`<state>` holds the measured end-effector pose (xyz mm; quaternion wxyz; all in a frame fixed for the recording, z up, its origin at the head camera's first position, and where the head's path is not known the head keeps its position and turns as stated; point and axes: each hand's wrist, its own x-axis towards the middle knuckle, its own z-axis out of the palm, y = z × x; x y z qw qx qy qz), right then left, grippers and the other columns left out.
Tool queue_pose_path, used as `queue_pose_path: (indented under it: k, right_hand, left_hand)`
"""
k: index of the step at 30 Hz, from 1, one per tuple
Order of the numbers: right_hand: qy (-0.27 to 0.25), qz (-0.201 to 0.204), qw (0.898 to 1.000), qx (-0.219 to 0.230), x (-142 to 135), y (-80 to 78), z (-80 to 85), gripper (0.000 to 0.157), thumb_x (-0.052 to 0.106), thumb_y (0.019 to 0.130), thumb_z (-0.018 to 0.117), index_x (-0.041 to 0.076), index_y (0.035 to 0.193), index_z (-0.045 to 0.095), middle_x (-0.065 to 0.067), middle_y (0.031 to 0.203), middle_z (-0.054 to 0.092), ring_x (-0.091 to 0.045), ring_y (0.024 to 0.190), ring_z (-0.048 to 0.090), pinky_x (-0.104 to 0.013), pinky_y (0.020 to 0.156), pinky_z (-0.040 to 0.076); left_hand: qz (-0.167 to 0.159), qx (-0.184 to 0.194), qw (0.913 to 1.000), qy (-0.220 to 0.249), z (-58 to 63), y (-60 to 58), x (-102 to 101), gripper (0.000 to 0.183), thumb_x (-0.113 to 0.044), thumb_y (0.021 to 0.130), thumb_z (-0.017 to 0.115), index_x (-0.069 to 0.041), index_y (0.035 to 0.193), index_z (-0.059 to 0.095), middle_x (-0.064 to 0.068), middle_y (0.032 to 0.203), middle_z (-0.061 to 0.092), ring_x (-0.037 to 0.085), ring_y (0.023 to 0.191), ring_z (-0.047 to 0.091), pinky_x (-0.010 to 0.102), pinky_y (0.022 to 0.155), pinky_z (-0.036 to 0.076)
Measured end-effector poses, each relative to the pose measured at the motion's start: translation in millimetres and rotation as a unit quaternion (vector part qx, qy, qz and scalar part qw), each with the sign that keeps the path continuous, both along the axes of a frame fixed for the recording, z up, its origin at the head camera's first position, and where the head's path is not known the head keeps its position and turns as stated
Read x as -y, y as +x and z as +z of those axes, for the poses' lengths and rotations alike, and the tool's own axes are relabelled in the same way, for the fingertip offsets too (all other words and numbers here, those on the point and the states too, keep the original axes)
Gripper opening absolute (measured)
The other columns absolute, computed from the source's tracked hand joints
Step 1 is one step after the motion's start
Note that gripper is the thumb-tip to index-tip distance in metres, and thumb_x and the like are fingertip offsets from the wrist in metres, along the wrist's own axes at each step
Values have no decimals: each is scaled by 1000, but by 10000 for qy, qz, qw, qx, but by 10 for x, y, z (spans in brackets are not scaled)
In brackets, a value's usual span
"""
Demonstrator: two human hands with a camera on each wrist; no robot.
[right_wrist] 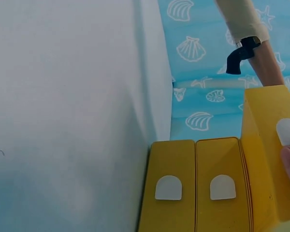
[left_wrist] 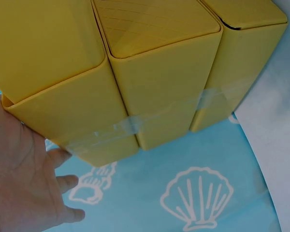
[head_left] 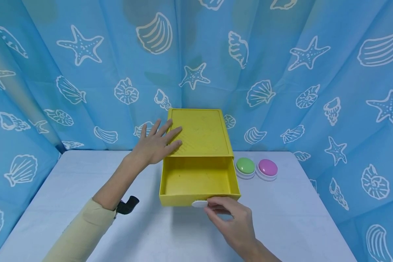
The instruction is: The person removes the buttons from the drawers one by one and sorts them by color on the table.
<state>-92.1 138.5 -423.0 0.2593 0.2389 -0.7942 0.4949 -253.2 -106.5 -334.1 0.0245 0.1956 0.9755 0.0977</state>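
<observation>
A yellow drawer cabinet [head_left: 204, 133] stands on the white table with its top drawer [head_left: 177, 200] pulled out towards me. My left hand [head_left: 153, 147] rests on the cabinet's upper left edge, fingers straight and spread; the left wrist view shows this hand [left_wrist: 21, 169] beside the cabinet's side. With thumb and fingers, my right hand [head_left: 235, 222] pinches the white handle [head_left: 199, 204] of the open drawer. The right wrist view shows two lower drawers [right_wrist: 171, 162], both closed, each with its own white handle [right_wrist: 168, 188]. Only fingertips of the right hand appear there.
To the cabinet's right stand a green push button [head_left: 245, 165] and a pink push button [head_left: 268, 167], both on white bases. A blue curtain [head_left: 196, 51] with white shells and starfish hangs behind the table [head_left: 288, 203]. A black strap piece [head_left: 127, 205] sits at the left wrist.
</observation>
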Motion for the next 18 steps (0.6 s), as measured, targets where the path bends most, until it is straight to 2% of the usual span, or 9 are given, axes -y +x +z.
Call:
queue_pose_path:
  k: [18]
  right_hand:
    - [-262, -252, 9991, 212, 63, -242, 52, 20, 2, 80, 83, 12, 95, 76, 7, 91, 73, -10, 77, 69, -24, 63, 57]
  left_hand:
    - [-6, 21, 10000, 5, 8, 16, -10, 63, -55, 106, 28, -24, 160, 26, 9, 167, 10, 37, 151, -3, 65, 113, -4]
